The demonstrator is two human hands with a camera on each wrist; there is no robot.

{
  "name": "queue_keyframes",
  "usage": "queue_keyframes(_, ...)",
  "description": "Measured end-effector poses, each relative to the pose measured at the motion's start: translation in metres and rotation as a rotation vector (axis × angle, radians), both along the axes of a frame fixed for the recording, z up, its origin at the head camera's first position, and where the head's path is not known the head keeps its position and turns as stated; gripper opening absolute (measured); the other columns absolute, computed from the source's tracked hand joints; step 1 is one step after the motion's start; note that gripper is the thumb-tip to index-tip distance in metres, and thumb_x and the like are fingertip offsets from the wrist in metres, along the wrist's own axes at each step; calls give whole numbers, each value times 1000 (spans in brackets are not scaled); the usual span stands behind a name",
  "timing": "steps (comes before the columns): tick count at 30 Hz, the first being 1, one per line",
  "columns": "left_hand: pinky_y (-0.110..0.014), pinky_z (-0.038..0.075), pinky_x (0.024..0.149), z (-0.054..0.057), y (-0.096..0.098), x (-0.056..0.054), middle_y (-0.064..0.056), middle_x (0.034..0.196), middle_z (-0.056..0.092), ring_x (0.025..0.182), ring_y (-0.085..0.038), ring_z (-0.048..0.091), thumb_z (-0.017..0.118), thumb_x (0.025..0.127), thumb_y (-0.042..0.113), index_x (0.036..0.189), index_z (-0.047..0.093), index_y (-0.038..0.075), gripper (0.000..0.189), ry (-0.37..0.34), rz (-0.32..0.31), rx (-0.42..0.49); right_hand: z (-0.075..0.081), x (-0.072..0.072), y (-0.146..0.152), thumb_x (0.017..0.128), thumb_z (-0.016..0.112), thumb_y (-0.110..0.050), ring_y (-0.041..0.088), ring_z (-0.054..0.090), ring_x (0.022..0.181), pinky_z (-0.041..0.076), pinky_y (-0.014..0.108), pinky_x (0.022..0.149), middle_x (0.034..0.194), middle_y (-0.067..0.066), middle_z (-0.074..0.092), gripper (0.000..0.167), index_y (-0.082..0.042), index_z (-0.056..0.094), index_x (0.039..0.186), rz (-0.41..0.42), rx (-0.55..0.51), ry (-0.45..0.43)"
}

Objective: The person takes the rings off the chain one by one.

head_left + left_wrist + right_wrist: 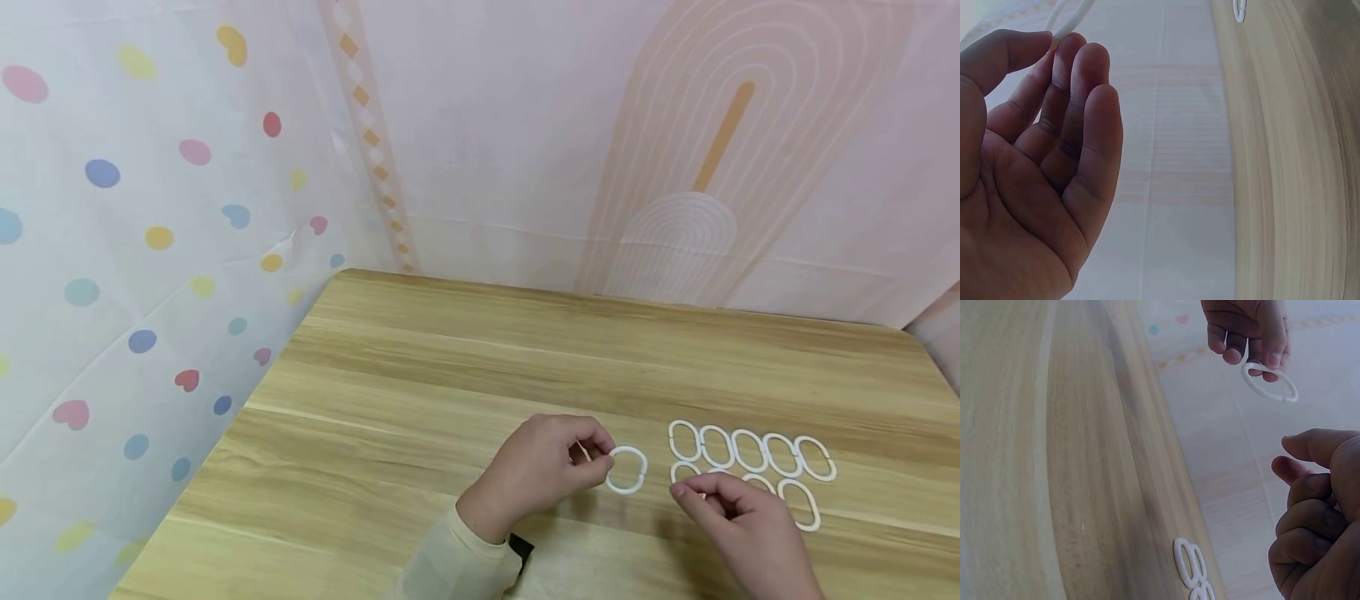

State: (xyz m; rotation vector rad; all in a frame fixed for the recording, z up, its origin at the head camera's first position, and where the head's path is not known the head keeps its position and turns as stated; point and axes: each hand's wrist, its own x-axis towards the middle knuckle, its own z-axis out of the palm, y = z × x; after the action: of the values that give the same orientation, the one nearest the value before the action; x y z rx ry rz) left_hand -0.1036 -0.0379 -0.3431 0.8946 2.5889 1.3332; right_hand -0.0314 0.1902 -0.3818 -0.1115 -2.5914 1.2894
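My left hand (547,458) pinches a white oval ring (626,492) between thumb and fingertips, held just above the wooden table. The ring has a small gap in its side. In the left wrist view, part of the ring (1075,19) shows at the fingertips. My right hand (750,525) is raised to the right of it, fingers loosely curled, thumb and forefinger slightly apart, holding nothing. Behind it lie two rows of similar white rings (813,502) on the table. The hand hides part of the nearer row.
The wood-grain table (450,358) reaches back to a pale curtain (487,150) with an arch pattern. A white sheet (112,275) with coloured dots and hearts hangs along the left side.
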Motion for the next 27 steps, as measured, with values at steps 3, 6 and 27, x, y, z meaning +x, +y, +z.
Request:
queue_keyframes(3, -14, 47, 62, 1, 0, 0, 18, 73, 63, 67, 7, 55, 71, 88, 11, 85, 72, 20, 9, 2, 1, -2, 0, -1, -2, 88, 78, -15, 7, 43, 53, 35, 25, 50, 57, -8, 47, 7, -16, 75, 82, 7, -16, 16)
queue_keyframes(6, -14, 47, 62, 1, 0, 0, 17, 74, 64, 68, 7, 56, 71, 89, 11, 85, 72, 19, 9, 6, 0, -4, 0, -1, -5, 88, 78, -15, 7, 43, 52, 36, 26, 49, 56, -8, 47, 7, -15, 75, 82, 13, -40, 22)
queue_keyframes(27, -13, 47, 61, 0, -1, -1, 17, 74, 64, 67, 7, 56, 71, 89, 10, 86, 73, 19, 9, 19, -6, -18, 9, -6, -18, 89, 79, -21, 8, 46, 54, 39, 24, 50, 58, -6, 51, 4, -18, 77, 86, 34, -54, -4)
